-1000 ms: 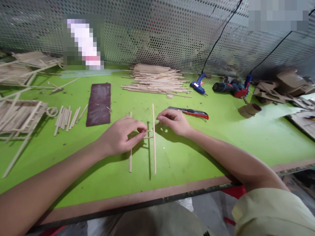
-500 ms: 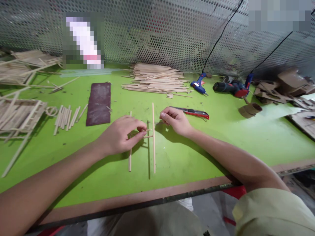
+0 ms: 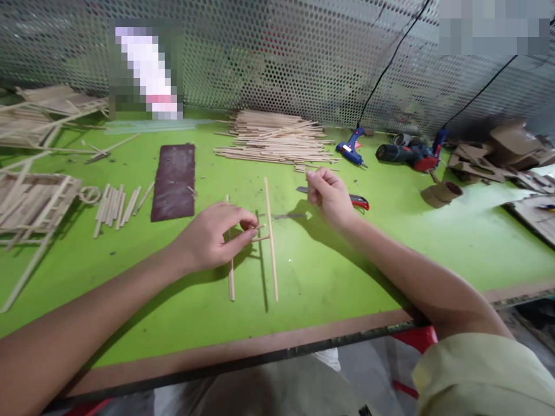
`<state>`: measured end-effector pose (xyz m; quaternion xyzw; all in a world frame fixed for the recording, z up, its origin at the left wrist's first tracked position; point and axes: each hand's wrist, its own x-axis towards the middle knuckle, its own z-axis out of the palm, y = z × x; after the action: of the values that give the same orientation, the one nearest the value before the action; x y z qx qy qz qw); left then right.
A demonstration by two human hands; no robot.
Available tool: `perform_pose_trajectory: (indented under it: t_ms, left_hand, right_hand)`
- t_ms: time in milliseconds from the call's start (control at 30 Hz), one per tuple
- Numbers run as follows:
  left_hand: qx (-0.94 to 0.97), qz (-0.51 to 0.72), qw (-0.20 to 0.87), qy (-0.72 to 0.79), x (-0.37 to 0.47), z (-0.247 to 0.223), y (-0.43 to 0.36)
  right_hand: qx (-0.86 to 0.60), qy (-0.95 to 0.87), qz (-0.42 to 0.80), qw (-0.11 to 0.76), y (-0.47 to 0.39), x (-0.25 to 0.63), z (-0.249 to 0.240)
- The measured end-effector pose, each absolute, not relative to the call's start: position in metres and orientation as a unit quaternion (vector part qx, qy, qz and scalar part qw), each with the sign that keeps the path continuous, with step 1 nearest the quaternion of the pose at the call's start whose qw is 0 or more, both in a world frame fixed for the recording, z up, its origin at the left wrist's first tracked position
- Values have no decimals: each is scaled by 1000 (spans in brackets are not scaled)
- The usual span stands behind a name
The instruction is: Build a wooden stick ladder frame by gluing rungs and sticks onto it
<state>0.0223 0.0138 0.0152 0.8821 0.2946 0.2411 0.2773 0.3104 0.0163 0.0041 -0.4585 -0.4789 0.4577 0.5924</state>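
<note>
My left hand [image 3: 221, 234] is closed in a pinch on a short wooden stick [image 3: 262, 226], whose free end points at a long upright-lying stick [image 3: 271, 248]. Below it, a short crosspiece [image 3: 261, 238] meets that long stick. A second long stick [image 3: 231, 282] runs roughly parallel, partly hidden under my left hand. My right hand [image 3: 328, 193] is raised to the right, thumb and fingers pressed together; whatever they may hold does not show. Behind it lies a utility knife [image 3: 359, 201] with a red and black handle, its blade tip showing left of the hand.
A pile of sticks [image 3: 277, 138] lies at the back, beside a blue glue gun [image 3: 352, 148]. Brown sandpaper [image 3: 173, 184] and short cut sticks [image 3: 113, 209] lie left, near stick-built frames [image 3: 39, 202]. Right are a dark power tool [image 3: 405, 153] and a cardboard ring [image 3: 441, 194].
My right hand has moved up and right, away from the long stick and over the knife. The stick assembly has tilted slightly in my left hand, which stays nearly in place.
</note>
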Motion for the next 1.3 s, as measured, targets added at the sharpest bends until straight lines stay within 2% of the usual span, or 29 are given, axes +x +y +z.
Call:
perform_pose_trajectory:
  t_ms: [100, 200, 433, 667, 767, 933, 1000, 1067, 1167, 1300]
  left_hand:
    - [880, 236, 279, 304, 22, 16, 14]
    - [879, 240, 279, 303, 22, 18, 14]
    - [881, 249, 277, 293, 21, 17, 14]
    - [882, 238, 275, 298, 20, 14, 15]
    - [871, 244, 288, 315, 21, 17, 13]
    - [846, 273, 301, 346, 23, 25, 8]
    - [836, 277, 307, 361, 22, 29, 7]
    - [822, 274, 323, 381, 20, 32, 7]
    - [805, 276, 341, 400, 16, 34, 9]
    - [791, 295, 346, 409, 11, 33, 10]
  right_hand:
    - [-470, -464, 428, 616, 22, 316, 3]
    - [-486, -484, 416, 597, 22, 316, 1]
    - [-508, -602, 435, 436, 10, 309, -2]
    - [-552, -656, 382, 345, 5, 305, 1]
    - [-558, -698, 303, 331, 10, 314, 11]
    - [-616, -716, 19, 329, 59, 373, 49]
    - [-669, -705, -72, 226, 89, 409, 66]
    - [-708, -689, -133, 75, 117, 444, 80]
    - [-649, -726, -190, -124, 150, 486, 87]
    - [-618, -727, -208, -216, 172, 508, 75]
